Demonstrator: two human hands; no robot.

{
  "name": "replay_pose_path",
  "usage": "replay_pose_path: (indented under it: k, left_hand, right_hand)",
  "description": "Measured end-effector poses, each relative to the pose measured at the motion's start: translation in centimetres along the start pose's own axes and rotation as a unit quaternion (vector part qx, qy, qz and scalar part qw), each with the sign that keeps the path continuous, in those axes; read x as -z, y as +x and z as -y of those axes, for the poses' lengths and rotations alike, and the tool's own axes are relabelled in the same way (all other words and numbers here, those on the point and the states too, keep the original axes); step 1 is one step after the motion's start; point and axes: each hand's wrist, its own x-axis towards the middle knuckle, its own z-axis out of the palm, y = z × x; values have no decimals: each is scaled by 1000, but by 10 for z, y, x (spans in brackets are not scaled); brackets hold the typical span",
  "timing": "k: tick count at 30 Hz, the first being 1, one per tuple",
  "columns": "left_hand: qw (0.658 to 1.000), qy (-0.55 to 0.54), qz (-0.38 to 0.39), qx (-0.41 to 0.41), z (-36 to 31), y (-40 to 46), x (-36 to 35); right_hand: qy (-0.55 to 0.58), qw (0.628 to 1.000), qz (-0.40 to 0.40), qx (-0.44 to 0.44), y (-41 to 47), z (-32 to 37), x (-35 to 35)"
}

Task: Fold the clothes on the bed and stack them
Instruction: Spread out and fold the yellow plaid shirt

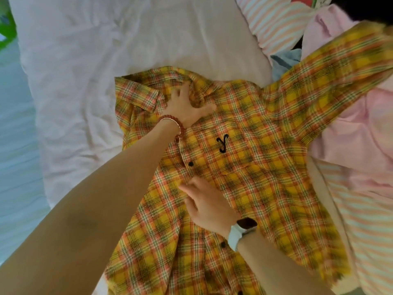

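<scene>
2 hands are laid on the yellow plaid shirt (244,167), which is spread front-up on the bed (85,81), on its pale sheet. The shirt's long axis is seen to run from the collar (170,81), at the far end, down to the hem nearest the person. The left hand (189,107) is pressed flat with spread fingers just below the collar, nothing being gripped. The right hand (204,201) is rested further down the button placket (191,165), its fingers relaxed and touching the cloth, nothing being pinched so far as can be told. 1 sleeve (329,71) is stretched out from the collar toward the pile of pink and striped clothes (350,145), over which its far end is draped. That sleeve lies on the right hand's side, so it is judged that the right hand would be the nearer for folding it inward, while the collar is held down by the left. The other sleeve appears bunched beside the collar.
</scene>
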Motion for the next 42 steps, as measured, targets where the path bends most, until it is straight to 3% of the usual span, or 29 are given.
replay_pose_path:
  k: [2, 4, 6, 8, 9, 12, 15, 17, 19, 23, 26, 29, 32, 34, 36, 37, 40, 42]
  left_hand:
    - [993, 115, -15, -23, -4, 5, -11]
    - [989, 90, -117, 13, -3, 14, -19]
    - [959, -141, -204, 136, 1, 23, -14]
    - [900, -323, -211, 204, 12, 28, -3]
    - [904, -317, -209, 197, 15, 25, 1]
    - [965, -160, -190, 85, 18, -11, 3]
    - [978, -65, -197, -16, 39, -77, -16]
    - [973, -31, -230, -7, 60, -130, -30]
    - [966, -6, -246, 75, 89, -180, -40]
    - [948, -31, -178, 261, 147, -252, -49]
    - [924, -91, -120, 352, 176, -284, -49]
    - [920, -217, -70, 319, 186, -303, -45]
    - [896, -345, -22, 277, 194, -316, -39]
    - [886, -376, -42, 268, 199, -322, -37]
    - [897, -350, -59, 263, 200, -325, -39]
    - [897, -349, -57, 266, 199, -328, -41]
    - [865, -419, -22, 274, 203, -336, -51]
    - [857, -435, 53, 271, 204, -344, -57]
  right_hand:
    - [2, 996, -84, -19, -14, -6, -6]
    - [1, 993, -109, -48, -25, -9, -10]
    - [-13, 993, -93, -74, -36, -10, -17]
    - [-13, 993, -76, -93, -47, -10, -24]
    - [-7, 993, -77, -93, -53, -9, -26]
    - [29, 990, -104, -91, -73, -1, -35]
    - [53, 979, -114, -162, -95, 13, -51]
    - [54, 967, -63, -240, -109, 23, -66]
    - [91, 954, -23, -285, -117, 33, -78]
    - [303, 883, 21, -358, -119, 55, -85]
    - [365, 855, 77, -360, -129, 68, -84]
    - [376, 853, 85, -353, -145, 74, -79]
    - [354, 869, 37, -344, -163, 68, -62]
    - [310, 882, -18, -355, -173, 60, -44]
    - [324, 866, -47, -378, -184, 45, -32]
    - [341, 856, -26, -387, -189, 41, -30]
    - [293, 855, 139, -405, -205, 29, -46]
    - [263, 864, 179, -391, -215, 25, -58]
